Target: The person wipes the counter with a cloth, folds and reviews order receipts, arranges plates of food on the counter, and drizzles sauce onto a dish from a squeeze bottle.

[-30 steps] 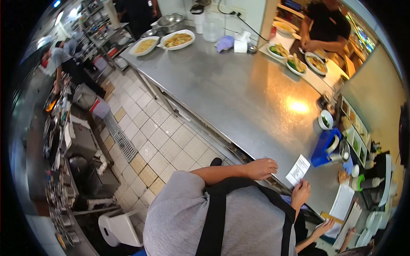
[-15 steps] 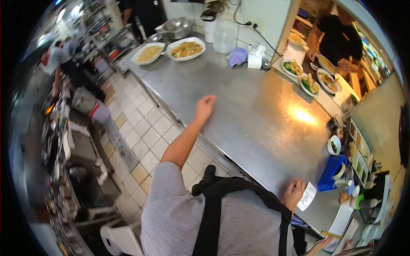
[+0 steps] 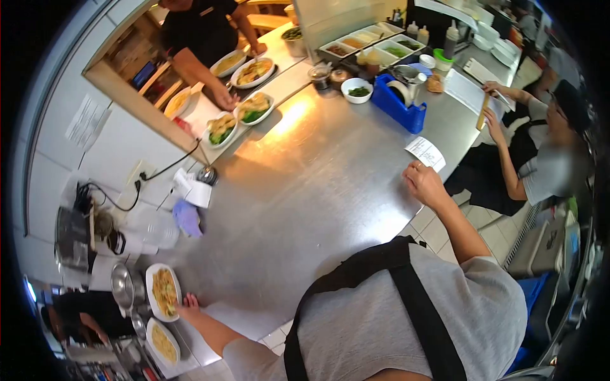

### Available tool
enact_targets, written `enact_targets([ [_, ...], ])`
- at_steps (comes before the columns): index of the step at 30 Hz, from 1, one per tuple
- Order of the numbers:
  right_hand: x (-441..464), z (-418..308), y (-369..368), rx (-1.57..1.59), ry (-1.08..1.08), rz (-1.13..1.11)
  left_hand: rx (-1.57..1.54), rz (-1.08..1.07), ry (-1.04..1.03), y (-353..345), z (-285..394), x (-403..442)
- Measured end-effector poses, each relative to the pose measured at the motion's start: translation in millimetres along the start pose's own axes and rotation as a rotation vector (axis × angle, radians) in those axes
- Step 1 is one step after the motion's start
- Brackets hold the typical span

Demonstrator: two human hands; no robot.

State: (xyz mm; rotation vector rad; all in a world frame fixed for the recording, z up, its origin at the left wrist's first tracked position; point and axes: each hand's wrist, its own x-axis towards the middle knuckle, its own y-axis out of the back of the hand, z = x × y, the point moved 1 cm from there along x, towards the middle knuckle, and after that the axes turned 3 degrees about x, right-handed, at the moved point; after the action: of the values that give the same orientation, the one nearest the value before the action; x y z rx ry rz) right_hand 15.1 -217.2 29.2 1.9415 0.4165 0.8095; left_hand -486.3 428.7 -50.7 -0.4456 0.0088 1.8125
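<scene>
My left hand (image 3: 189,308) is at the near left of the steel counter (image 3: 286,190), its fingers at the rim of a white oval dish of noodles (image 3: 164,293); whether they grip it is too small to tell. Beside that dish lies a second white dish of pale noodles (image 3: 162,341). On the right, my right hand (image 3: 422,180) is closed at the lower edge of a white printed slip (image 3: 426,152), which stands out past the fingers over the counter.
Across the pass, a person in black (image 3: 202,38) reaches toward two dishes with greens (image 3: 255,108). A blue holder (image 3: 398,105) and a small white bowl (image 3: 356,91) stand at the back. At right, a co-worker (image 3: 540,140) holds a yellowish strip. Steel bowls (image 3: 127,286) are at left.
The view has swung round toward the pass and wall. My left hand has moved from over the counter to the noodle dish. The slip stays with my right hand.
</scene>
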Motion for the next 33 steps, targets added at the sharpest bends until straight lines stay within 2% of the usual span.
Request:
enact_targets([
  [3,22,26,18,-0.049,-0.065,0.080,0.015,0.109,0.042,-12,2,6],
  [6,61,54,39,-0.024,-0.117,0.174,-0.023,0.157,0.024,-20,-6,-25],
  [9,118,89,59,0.062,-0.168,0.216,-0.057,0.036,-0.005,-22,-19,-88],
  [11,162,118,71,0.042,-0.082,0.301,-0.075,-0.028,0.011,-19,-36,-120],
  [16,283,202,71,0.022,-0.059,0.121,-0.075,-0.113,0.045,-27,-82,-237],
  [20,356,252,35,-0.102,-0.005,-0.143,-0.055,-0.115,0.152,-54,-123,-339],
  [22,388,274,10,-0.284,0.091,-0.278,-0.043,-0.183,0.167,-78,-135,-395],
  [25,415,293,-20,-0.487,0.131,-0.327,-0.069,-0.226,0.179,-117,-154,-463],
  [28,422,300,-39,-0.474,0.141,-0.332,-0.022,-0.306,0.289,-143,-174,-503],
  [29,424,297,-41,-0.494,0.158,-0.431,-0.007,-0.322,0.313,-154,-179,-514],
  [33,429,295,-42,-0.503,0.191,-0.438,0.042,-0.409,0.314,-194,-196,-544],
])
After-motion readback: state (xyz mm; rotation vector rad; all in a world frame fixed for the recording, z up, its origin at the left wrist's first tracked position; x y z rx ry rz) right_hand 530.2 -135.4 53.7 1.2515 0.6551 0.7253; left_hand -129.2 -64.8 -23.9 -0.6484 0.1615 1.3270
